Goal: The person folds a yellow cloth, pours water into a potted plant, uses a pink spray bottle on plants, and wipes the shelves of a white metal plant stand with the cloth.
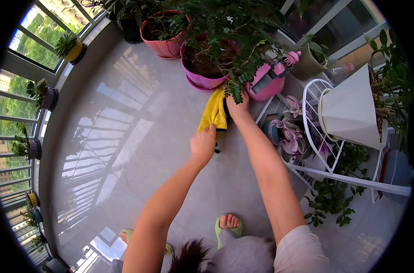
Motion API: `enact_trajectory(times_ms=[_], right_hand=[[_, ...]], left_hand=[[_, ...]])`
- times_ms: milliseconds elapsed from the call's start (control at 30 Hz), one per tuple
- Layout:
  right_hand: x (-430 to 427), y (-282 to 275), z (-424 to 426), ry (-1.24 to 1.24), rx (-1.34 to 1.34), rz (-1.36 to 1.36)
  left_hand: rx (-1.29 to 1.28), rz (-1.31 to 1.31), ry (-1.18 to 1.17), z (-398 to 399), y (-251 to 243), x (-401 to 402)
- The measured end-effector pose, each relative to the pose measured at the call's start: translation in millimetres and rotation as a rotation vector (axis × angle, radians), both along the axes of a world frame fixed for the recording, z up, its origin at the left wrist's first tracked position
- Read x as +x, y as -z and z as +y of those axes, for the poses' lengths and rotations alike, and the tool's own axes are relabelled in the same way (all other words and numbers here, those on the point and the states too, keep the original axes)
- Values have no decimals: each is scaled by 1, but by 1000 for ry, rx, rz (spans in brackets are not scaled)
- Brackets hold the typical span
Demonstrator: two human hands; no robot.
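My left hand (203,140) pinches the lower edge of a yellow fabric piece with black trim (213,111), possibly a work glove. A small black end shows below the fabric, beside my left fingers. My right hand (238,104) is at the fabric's upper right side, its fingers largely hidden by leaves and cloth. Just beyond the fabric stands a magenta plant pot (205,80) on a matching saucer, holding soil and a leafy shrub (224,20). To the right of my right hand is a pink watering can or spray container (268,83).
A coral pot (166,44) stands farther back. On the right, a white wire plant stand (350,179) carries a white planter (350,105) and purple-leaved plants (292,136). Small potted plants line the railing on the left. My slippered feet are on the tiled floor (152,146).
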State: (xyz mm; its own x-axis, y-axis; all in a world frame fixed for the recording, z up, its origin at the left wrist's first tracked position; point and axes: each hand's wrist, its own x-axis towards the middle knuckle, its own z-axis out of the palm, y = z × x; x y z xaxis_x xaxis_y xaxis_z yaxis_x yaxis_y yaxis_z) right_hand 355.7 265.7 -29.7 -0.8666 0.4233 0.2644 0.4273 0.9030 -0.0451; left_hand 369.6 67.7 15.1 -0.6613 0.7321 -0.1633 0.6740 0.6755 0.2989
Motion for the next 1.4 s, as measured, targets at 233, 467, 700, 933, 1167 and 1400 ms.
enact_trajectory(times_ms=[233, 467, 700, 933, 1167, 1400], right_hand=[[30, -8, -26, 183, 220, -258], [78, -31, -71, 211, 179, -355], [146, -33, -103, -69, 182, -121], [268, -35, -88, -45, 114, -116], [396, -43, -61, 106, 133, -170], [434, -30, -61, 566, -88, -359]], left_hand=[[-19, -32, 8, -23, 3, -2], [-27, 6, 99, -72, 5, 18], [-21, -2, 261, -127, 3, 72], [76, -41, 433, -121, 0, 140], [80, -44, 712, -59, 15, 206], [65, -20, 824, -18, 9, 219]])
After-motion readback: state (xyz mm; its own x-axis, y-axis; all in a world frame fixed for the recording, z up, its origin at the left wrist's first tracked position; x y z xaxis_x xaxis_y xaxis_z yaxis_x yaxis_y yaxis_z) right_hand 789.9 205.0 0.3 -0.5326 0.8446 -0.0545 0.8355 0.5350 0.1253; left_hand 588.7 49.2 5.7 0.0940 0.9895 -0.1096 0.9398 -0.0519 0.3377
